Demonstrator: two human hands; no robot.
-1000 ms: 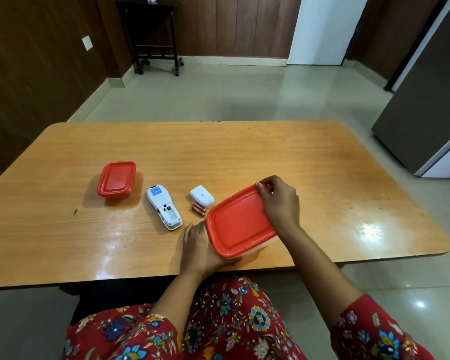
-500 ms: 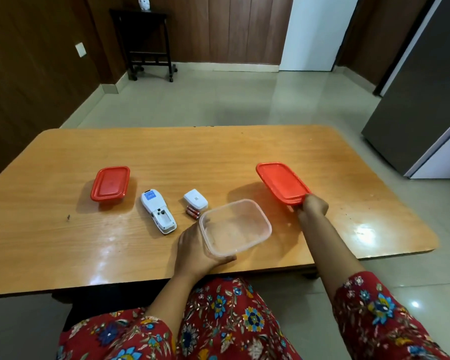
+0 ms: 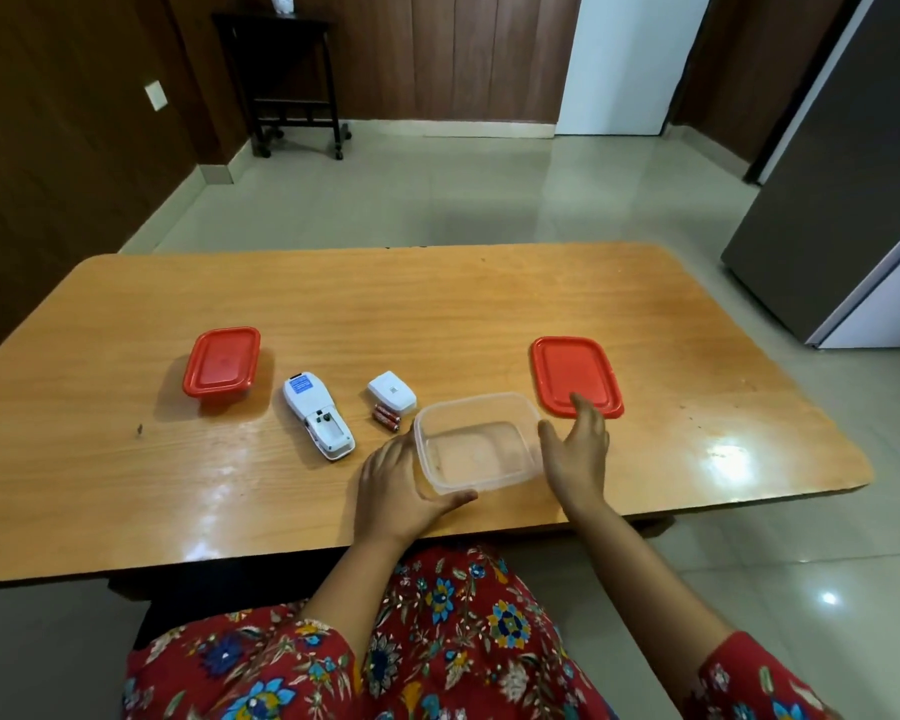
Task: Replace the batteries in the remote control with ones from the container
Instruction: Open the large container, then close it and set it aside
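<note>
Head view: a clear container (image 3: 479,449), uncovered, is recorded upright on the wooden table (image 3: 437,314) near its front edge. It is grasped by the left hand (image 3: 396,485), thumb hooked round the near corner and fingers laid along the left wall. The right hand (image 3: 578,454) is held released, fingers spread, just beside the right wall; contact cannot be confirmed. At 2 o'clock from the container a red lid (image 3: 575,376) is laid flat. At 10 o'clock two batteries (image 3: 386,418) are noted side by side, with a white battery cover (image 3: 392,391) just behind them. At 9 o'clock the remote control (image 3: 317,415) is placed back up, battery bay exposed. Farther out, a red-lidded container (image 3: 222,367) is found closed.
</note>
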